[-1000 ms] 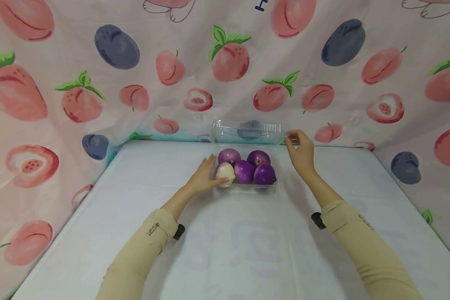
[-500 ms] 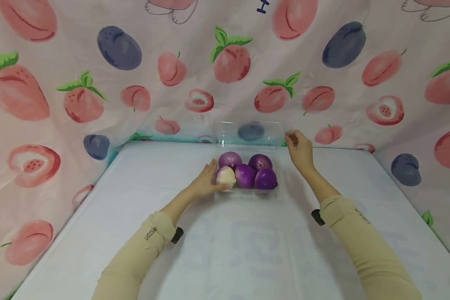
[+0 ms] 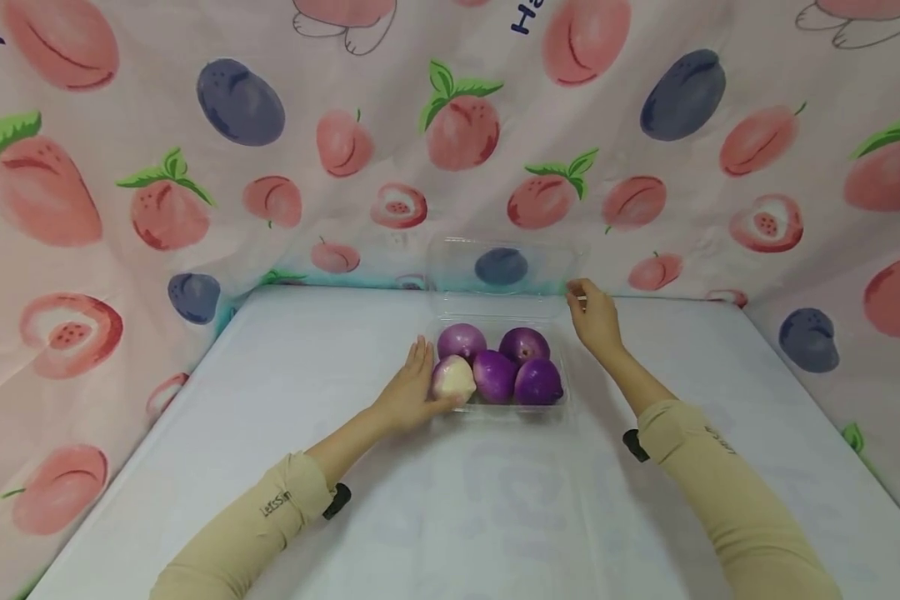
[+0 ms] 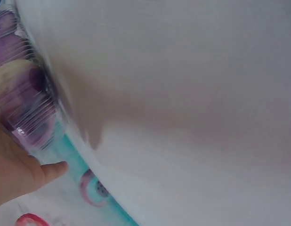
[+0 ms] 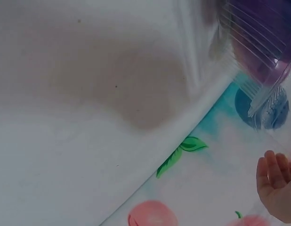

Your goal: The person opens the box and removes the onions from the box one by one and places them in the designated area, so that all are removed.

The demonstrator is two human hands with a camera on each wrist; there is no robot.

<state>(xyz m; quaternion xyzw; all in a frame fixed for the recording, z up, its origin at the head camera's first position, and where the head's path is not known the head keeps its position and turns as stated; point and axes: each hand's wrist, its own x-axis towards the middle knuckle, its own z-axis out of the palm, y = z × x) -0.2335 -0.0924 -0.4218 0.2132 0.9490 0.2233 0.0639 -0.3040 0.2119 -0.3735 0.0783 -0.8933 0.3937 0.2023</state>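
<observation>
A clear plastic clamshell box sits on the white table with its lid raised at the back. Several glossy, rounded purple pieces shaped like fruit or onions, such as this one, lie inside. One at the front left is mostly cream-white. My left hand lies along the box's left side, fingers extended, thumb at the front rim. At the lid's lower right edge my right hand has bent fingers pinching the plastic. In the right wrist view, ribbed clear plastic covers a purple piece.
A white cloth covers the table. Behind and at both sides hangs a pink fruit-print curtain, close behind the raised lid. Dark wrist devices show at the sleeve cuffs.
The lid has tilted further back, away from the pieces. The box has slid a little toward me, both hands shifting with it.
</observation>
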